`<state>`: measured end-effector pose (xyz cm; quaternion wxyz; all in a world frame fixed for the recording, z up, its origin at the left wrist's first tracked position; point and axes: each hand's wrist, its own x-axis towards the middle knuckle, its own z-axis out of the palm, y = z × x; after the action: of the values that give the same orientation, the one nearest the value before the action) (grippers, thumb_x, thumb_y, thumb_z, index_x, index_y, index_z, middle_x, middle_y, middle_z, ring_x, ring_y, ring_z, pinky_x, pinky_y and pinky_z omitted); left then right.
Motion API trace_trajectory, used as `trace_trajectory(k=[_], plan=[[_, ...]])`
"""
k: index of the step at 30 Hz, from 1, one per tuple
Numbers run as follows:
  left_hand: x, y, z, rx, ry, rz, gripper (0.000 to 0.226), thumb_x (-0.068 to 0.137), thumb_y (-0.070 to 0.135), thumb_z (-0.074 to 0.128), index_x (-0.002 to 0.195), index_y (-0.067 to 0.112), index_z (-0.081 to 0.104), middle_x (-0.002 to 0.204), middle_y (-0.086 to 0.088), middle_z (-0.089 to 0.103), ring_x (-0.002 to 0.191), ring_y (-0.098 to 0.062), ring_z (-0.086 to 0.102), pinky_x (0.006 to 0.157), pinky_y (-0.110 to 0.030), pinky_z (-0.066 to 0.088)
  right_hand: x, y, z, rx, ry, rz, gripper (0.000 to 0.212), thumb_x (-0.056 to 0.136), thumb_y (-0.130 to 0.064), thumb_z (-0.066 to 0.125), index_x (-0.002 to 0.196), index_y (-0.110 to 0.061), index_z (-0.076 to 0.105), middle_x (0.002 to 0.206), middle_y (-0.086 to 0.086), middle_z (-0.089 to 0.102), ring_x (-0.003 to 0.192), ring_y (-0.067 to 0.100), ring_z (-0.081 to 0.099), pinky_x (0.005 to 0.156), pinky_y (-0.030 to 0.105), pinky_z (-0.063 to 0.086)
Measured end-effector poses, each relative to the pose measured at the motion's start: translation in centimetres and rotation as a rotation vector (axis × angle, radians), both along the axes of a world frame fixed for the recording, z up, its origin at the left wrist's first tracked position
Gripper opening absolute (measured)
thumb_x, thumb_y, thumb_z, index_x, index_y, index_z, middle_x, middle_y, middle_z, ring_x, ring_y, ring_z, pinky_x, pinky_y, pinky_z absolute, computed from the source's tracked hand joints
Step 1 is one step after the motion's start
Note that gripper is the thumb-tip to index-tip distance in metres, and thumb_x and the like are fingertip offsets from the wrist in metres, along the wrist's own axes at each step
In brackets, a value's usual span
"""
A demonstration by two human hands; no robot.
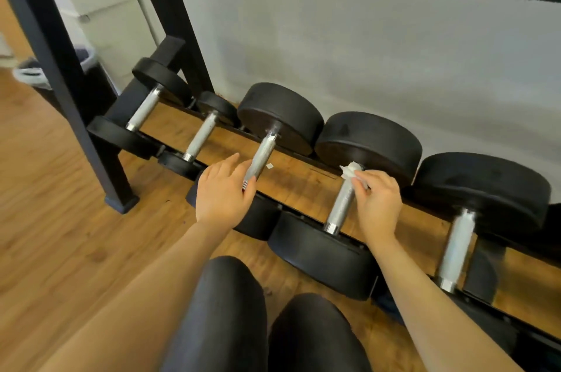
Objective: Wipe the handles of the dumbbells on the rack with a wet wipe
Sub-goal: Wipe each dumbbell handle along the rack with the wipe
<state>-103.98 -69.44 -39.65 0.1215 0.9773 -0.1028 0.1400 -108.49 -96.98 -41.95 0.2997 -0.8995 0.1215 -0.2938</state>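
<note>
- Knees in dark fabric are filling the bottom of the view, over a wood floor.
- Five dumbbells are lying side by side on the lowest tier of a black rack, against a grey wall.
- Between the third handle and the fourth handle a small white scrap is lying on the wood.
- A bin is standing behind the rack's left leg.
- Left hand is resting with fingers loosely spread, holding nothing, its thumb side touching the near end of the third handle.
- Right hand is pinching a white wipe and pressing it against the far end of the fourth handle, beside the black weight.
</note>
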Motion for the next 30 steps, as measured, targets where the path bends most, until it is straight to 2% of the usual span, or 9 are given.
trace_trajectory(k=[3,7,10,14,20,23,27,30], plan=[[-0.3,-0.2,0.3,0.046,-0.039,-0.016,0.043,0.097,0.038,0.040,0.118,0.016,0.070,0.113,-0.003,0.071,0.103,-0.029,0.063,0.094,-0.046,0.044,-0.2,-0.3,-0.4,0.060,-0.007,0.018,0.022,0.092,-0.018,0.064,0.109,-0.007,0.071,0.104,0.004,0.067,0.093,0.012,0.059,0.075,0.007,0.033],[-0.5,-0.3,0.4,0.054,-0.052,-0.001,0.034,0.096,0.029,0.046,0.112,0.013,0.072,0.089,-0.003,0.071,0.083,-0.028,0.062,0.083,-0.043,0.045,-0.1,-0.2,-0.6,0.097,-0.042,-0.004,0.022,0.092,-0.017,0.063,0.110,-0.006,0.071,0.105,0.006,0.069,0.095,0.008,0.058,0.079,0.002,0.031],[-0.5,-0.4,0.4,0.044,-0.046,0.000,0.029,0.096,0.026,0.050,0.113,0.014,0.071,0.085,-0.002,0.070,0.080,-0.027,0.060,0.080,-0.042,0.044,0.0,-0.3,-0.7,0.062,0.002,0.006,0.024,0.093,-0.017,0.063,0.113,-0.006,0.070,0.109,0.006,0.067,0.099,0.011,0.060,0.082,0.004,0.032],[-0.6,-0.4,0.5,0.017,-0.047,0.005,0.027,0.095,0.024,0.056,0.116,0.014,0.069,0.086,-0.002,0.070,0.081,-0.026,0.059,0.080,-0.041,0.043,-0.1,-0.6,-1.2,-0.090,0.011,0.082,0.022,0.090,-0.014,0.065,0.110,-0.007,0.071,0.111,0.006,0.066,0.102,0.020,0.060,0.087,0.018,0.038],[-0.4,-0.2,0.3,0.005,-0.101,-0.002,0.040,0.090,0.033,0.042,0.111,0.013,0.069,0.083,0.000,0.068,0.080,-0.024,0.062,0.078,-0.040,0.046,0.7,-0.4,-1.3,0.005,-0.031,0.027,0.024,0.092,-0.016,0.063,0.114,-0.008,0.070,0.110,0.003,0.065,0.103,0.017,0.058,0.085,0.017,0.039],[-0.3,0.0,0.0,-0.010,-0.126,-0.007,0.042,0.090,0.034,0.039,0.109,0.012,0.070,0.090,-0.001,0.070,0.087,-0.024,0.063,0.081,-0.040,0.046,0.8,-0.4,-1.4,-0.016,-0.050,0.013,0.023,0.090,-0.015,0.065,0.112,-0.007,0.071,0.107,0.004,0.066,0.100,0.018,0.058,0.083,0.011,0.034],[-0.5,0.0,-0.6,-0.058,-0.152,0.004,0.045,0.092,0.034,0.038,0.112,0.011,0.070,0.118,-0.006,0.069,0.109,-0.027,0.062,0.096,-0.045,0.046,0.8,-0.3,-1.3,-0.027,-0.059,0.015,0.023,0.091,-0.014,0.065,0.111,-0.006,0.071,0.106,0.004,0.065,0.099,0.018,0.058,0.080,0.009,0.032],[-2.2,-0.1,-1.4,-0.075,-0.158,0.104,0.044,0.096,0.037,0.038,0.117,0.013,0.069,0.136,-0.010,0.060,0.129,-0.029,0.052,0.108,-0.049,0.039,0.6,-0.3,-1.2,-0.029,-0.056,0.024,0.024,0.092,-0.016,0.063,0.114,-0.007,0.070,0.107,0.004,0.065,0.101,0.018,0.058,0.082,0.014,0.037]])
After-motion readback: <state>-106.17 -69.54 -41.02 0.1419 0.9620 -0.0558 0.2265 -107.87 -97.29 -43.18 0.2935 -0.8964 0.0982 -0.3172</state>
